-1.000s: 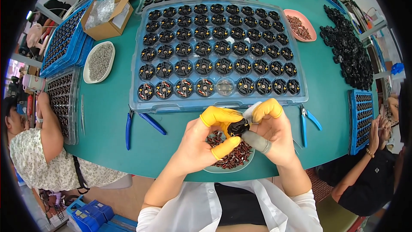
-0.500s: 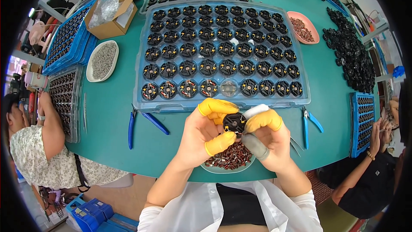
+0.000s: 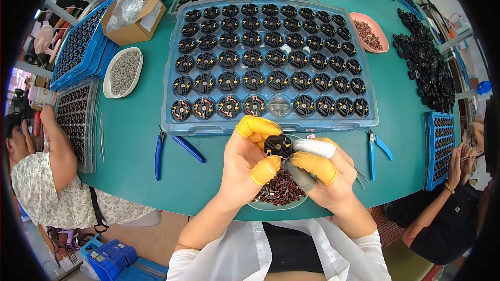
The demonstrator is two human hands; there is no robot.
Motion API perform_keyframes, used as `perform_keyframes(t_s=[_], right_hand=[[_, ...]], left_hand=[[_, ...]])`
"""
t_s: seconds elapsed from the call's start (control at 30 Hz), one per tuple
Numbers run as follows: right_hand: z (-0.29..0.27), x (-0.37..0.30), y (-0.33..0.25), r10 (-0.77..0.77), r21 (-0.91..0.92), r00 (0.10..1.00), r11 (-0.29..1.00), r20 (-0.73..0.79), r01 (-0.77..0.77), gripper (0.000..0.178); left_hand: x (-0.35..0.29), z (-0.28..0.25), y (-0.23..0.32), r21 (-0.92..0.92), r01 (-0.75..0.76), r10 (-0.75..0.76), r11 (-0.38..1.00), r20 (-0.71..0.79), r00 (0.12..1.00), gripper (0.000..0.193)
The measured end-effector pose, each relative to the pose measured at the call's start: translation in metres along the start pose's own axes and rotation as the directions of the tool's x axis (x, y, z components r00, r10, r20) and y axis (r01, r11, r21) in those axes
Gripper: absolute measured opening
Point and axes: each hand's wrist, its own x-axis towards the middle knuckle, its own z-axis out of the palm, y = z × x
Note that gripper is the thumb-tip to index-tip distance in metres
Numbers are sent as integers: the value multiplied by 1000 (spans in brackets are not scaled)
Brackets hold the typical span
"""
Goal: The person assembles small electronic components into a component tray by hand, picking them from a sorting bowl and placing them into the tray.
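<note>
My left hand (image 3: 240, 164), with yellow finger covers, pinches a black round plastic part (image 3: 277, 147) between thumb and fingers. The part has small yellow pieces on its face and is held above a bowl (image 3: 275, 208) of small red-brown cylindrical components (image 3: 281, 189). Closed against the part's right edge is my right hand (image 3: 328, 173), wearing white, yellow and grey finger covers. Whether a small component is between its fingertips is hidden. Beyond my hands lies a blue tray (image 3: 219, 127) of similar parts; several in the front row carry red components, and one front pocket holds no part.
Blue-handled pliers (image 3: 159, 157) lie left of my hands and lighter blue cutters (image 3: 371, 158) right, near tweezers (image 3: 360, 175). A white dish (image 3: 108, 86), cardboard box (image 3: 125, 35), pink dish (image 3: 384, 41) and black parts pile (image 3: 427, 70) stand farther out. People sit on both sides.
The black part has shifted slightly left and down with my left hand. My right hand's fingers have curled in closer together at its right edge.
</note>
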Motion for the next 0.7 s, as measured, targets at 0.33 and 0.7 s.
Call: perform_keyframes(t_s=[0.33, 0.7], right_hand=[[-1, -3, 1, 422, 446, 876, 754, 235, -483, 17], [5, -4, 1, 170, 124, 983, 979, -70, -161, 24]], left_hand=[[-3, -2, -5, -81, 19, -20, 997, -4, 1000, 39], [-3, 0, -7, -105, 24, -28, 994, -39, 999, 38]])
